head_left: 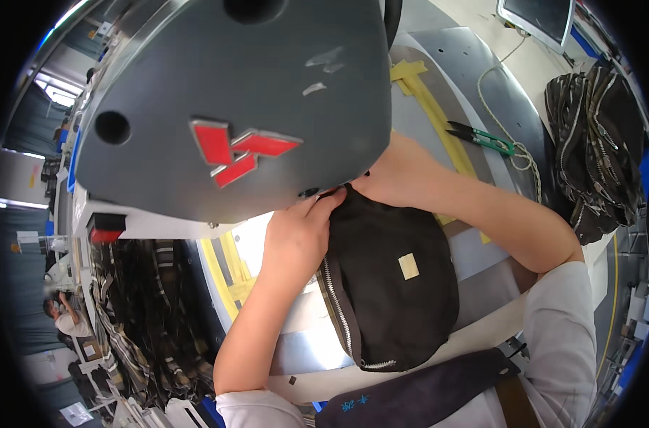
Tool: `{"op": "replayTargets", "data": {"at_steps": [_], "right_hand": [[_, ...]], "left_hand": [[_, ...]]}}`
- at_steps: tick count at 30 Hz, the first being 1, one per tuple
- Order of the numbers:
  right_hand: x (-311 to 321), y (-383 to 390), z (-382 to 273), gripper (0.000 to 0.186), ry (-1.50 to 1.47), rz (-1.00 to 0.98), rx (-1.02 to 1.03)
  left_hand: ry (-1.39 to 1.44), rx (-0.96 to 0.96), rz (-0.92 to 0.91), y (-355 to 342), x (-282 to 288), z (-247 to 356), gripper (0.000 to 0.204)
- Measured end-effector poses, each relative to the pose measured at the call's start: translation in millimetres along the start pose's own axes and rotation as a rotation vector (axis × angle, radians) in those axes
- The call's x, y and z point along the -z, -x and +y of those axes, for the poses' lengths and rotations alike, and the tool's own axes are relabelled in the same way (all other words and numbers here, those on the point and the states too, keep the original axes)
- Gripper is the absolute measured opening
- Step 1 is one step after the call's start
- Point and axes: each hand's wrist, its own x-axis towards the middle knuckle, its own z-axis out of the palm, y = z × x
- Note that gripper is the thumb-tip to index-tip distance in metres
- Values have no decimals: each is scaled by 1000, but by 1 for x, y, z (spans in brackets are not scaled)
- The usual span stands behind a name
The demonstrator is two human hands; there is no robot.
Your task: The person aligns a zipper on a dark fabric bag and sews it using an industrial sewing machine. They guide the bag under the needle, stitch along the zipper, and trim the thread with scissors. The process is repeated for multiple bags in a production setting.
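A dark fabric bag piece [403,314] lies on the work surface in front of me, a metal zipper [336,299] running down its left side and round its lower edge. A small pale yellow tag [408,266] sits on its face. My left hand [301,232] is closed on the piece's far edge, thumb and fingers together there. At the same edge, farther right, my right hand [394,175] touches the fabric; its fingers are mostly hidden behind the grey sewing machine head [267,93]. The needle area is hidden too.
Green-handled thread snips [485,139] lie at the right beside a pale cord [528,160]. Dark zippered pieces [595,143] are heaped far right; more dark and striped fabric [156,314] hangs at left. Yellow tape [438,114] marks the surface. Another person [71,317] works far left.
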Motion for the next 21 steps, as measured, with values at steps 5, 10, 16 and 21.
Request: {"op": "replayTargets", "data": {"at_steps": [5,10,16,21], "right_hand": [[-4,0,2,17,-3,31,16],[-2,2,-2,16,-3,21,20],[-2,2,-2,16,-30,26,7],[-5,2,1,14,-17,-10,18]], "left_hand": [[30,14,-1,1,-1,-2,34],[-36,-7,0,1,1,2,36],[-56,-31,8,0,0,2,38],[-128,-69,-5,-2,2,5,38]]}}
